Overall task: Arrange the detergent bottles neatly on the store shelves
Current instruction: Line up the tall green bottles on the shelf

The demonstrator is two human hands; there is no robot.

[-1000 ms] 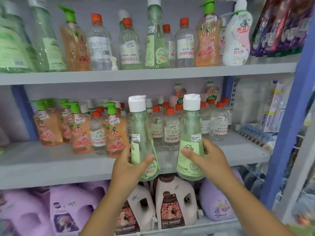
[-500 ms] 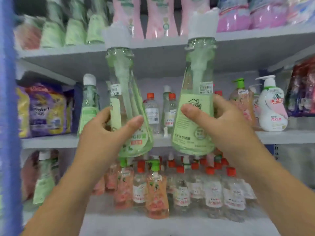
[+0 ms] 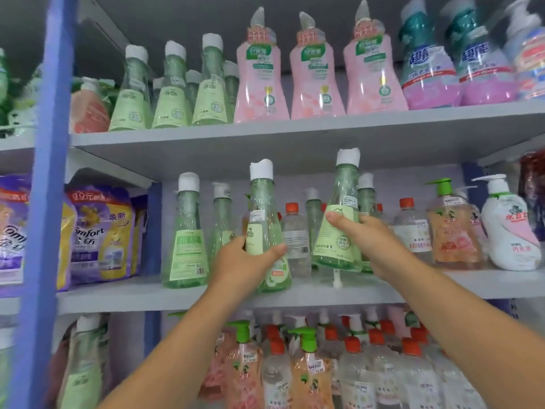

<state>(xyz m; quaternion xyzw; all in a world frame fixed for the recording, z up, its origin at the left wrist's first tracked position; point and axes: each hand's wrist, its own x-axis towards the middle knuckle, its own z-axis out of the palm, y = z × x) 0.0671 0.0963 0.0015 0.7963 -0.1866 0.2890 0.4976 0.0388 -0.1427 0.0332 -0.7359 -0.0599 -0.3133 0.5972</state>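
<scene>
We held one green detergent bottle in each hand at the middle shelf (image 3: 295, 293); our left hand (image 3: 241, 261) wrapped its fingers and thumb round the lower body of the left bottle (image 3: 264, 228), whose base looked close to the shelf's front edge, though we could not tell whether it touched; our right hand (image 3: 368, 240) gripped the right bottle (image 3: 339, 228) round its label, thumb across the front, the bottle tilted slightly and apparently raised above the boards. We judged the low grips were chosen because the flask shape is widest there and the narrow white-capped necks give little purchase; both bottles were carried toward the matching green bottles (image 3: 187, 231) standing just to the left, probably to group like with like. The shelf was pale grey painted board, crowded behind our hands with clear red-capped bottles (image 3: 293, 231); the upper shelf (image 3: 295, 134) bore more green flasks and pink bottles (image 3: 261, 78); a blue upright (image 3: 47, 172) framed the bay on the left, beside purple softener pouches (image 3: 100, 231).
</scene>
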